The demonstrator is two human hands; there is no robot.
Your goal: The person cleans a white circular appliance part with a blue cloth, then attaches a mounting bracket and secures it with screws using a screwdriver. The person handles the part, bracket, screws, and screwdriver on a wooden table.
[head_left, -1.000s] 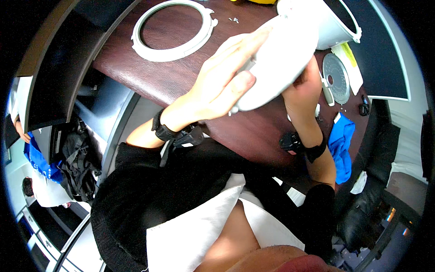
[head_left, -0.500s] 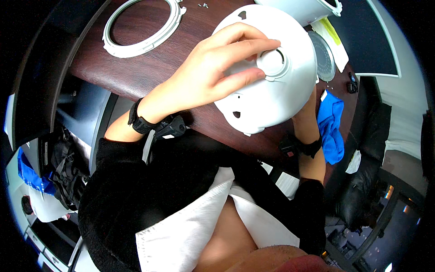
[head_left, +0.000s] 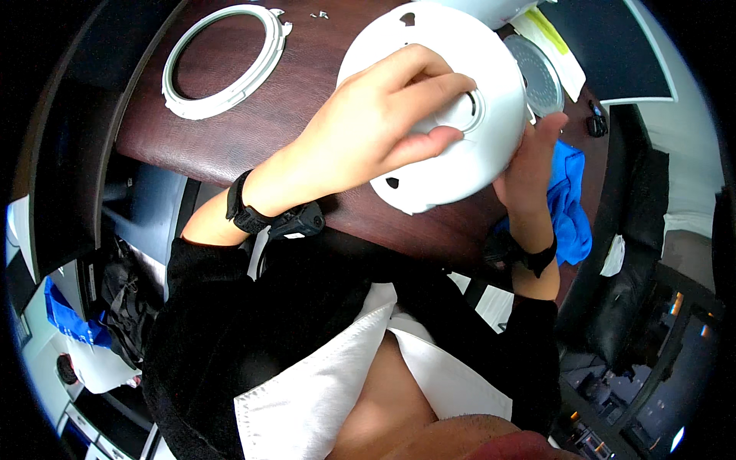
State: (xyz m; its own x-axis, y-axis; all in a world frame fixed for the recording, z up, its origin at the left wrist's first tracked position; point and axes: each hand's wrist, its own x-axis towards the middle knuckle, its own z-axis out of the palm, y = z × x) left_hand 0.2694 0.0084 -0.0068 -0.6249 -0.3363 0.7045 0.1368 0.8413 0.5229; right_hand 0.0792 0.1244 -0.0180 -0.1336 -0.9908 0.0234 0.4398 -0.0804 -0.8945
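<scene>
A white dome-shaped plastic cover (head_left: 437, 172) with dark cut-outs near its rim is held tilted over the table. Thumb and fingers of my left hand (head_left: 372, 119) close around the round raised knob (head_left: 463, 113) at its middle, hiding part of it. My right hand (head_left: 527, 172) is at the cover's right edge, its thumb sticking up beside the rim. The other right fingers are hidden behind the cover, seemingly supporting it from beneath. A white plastic ring (head_left: 201, 109) lies at the far left of the table.
Behind the cover stands a white tub (head_left: 491, 9). To the right lie a grey perforated disc (head_left: 540, 73), a white-and-yellow sheet (head_left: 563, 57), a small black object (head_left: 596, 123) and a crumpled blue cloth (head_left: 571, 207). Small white bits (head_left: 320, 15) are scattered at the back.
The cover has shifted slightly left and up in view, with my left hand still on its knob. My right hand has moved up along the edge, and its thumb now shows.
</scene>
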